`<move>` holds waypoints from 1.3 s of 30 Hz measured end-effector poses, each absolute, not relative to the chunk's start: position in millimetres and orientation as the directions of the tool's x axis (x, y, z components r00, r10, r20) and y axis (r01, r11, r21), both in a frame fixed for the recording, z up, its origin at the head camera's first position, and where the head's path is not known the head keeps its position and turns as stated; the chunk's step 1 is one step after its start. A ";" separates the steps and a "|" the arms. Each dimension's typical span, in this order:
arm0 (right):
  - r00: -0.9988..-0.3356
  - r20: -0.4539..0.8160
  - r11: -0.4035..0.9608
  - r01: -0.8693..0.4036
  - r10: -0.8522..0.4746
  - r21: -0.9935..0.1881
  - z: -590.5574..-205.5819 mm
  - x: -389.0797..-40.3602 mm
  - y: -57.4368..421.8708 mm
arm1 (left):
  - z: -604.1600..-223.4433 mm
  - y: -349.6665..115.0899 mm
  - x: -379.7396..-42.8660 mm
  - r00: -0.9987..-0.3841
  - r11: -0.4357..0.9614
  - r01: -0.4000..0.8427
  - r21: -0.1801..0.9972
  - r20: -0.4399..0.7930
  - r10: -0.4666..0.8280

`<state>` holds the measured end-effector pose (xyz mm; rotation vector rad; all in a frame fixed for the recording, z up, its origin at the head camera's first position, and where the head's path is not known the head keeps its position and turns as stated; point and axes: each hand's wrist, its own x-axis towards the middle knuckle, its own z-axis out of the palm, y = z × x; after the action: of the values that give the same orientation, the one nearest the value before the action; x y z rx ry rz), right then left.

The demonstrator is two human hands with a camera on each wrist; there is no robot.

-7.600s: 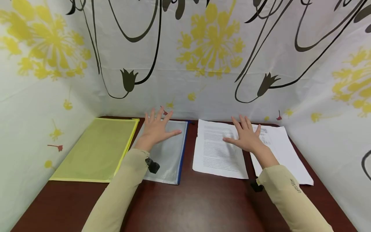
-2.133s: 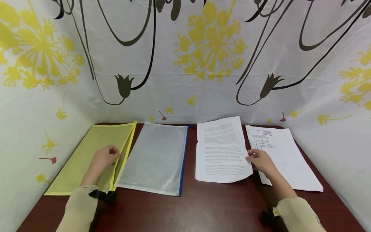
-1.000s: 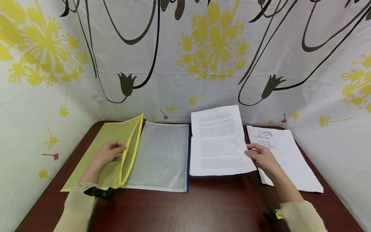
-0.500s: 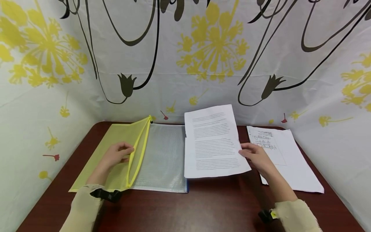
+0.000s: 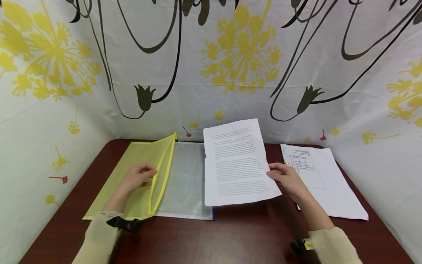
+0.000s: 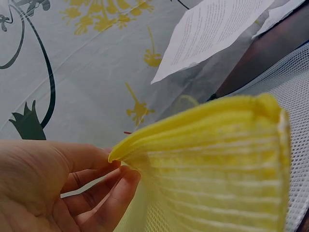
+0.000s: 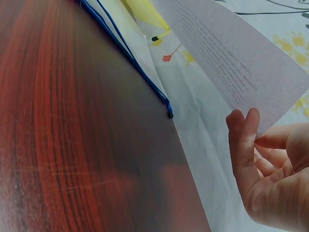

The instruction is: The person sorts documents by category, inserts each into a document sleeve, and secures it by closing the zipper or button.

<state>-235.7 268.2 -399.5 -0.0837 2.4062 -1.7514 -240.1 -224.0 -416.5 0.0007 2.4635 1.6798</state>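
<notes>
My left hand [image 5: 137, 178] pinches the near lip of a yellow mesh zipper pouch [image 5: 132, 201], whose right-hand mouth gapes apart. In the left wrist view, thumb and fingers squeeze the yellow edge [image 6: 193, 121] of that pouch. My right hand [image 5: 286, 179] grips the right edge of a printed sheet of paper [image 5: 235, 165], raised and tilted above the table. Its left edge overlaps the clear mesh pouch with a blue zipper [image 5: 186, 183], which lies flat and partly under the yellow one. The right wrist view shows thumb and fingers pinching the paper's corner [image 7: 241, 92].
A stack of white papers [image 5: 329, 187] with a printed diagram lies at the right of the dark wooden table [image 5: 211, 242]. A patterned white curtain [image 5: 211, 95] hangs along the table's back and both sides.
Both hands, first spread over the table, took hold of the yellow pouch and the printed sheet. The pouch mouth was pulled apart and slid right; the sheet rose and moved left toward it.
</notes>
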 end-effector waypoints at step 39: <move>-0.951 -0.108 0.277 0.024 -0.291 -0.961 -406.4 -236.8 223.8 | -420.2 -195.4 -237.1 -0.979 0.340 -0.087 0.936 -0.143 0.143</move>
<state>-236.8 223.8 -406.4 -0.2460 2.2866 -1.7270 -237.1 -195.4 -420.2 0.0507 2.4009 1.6976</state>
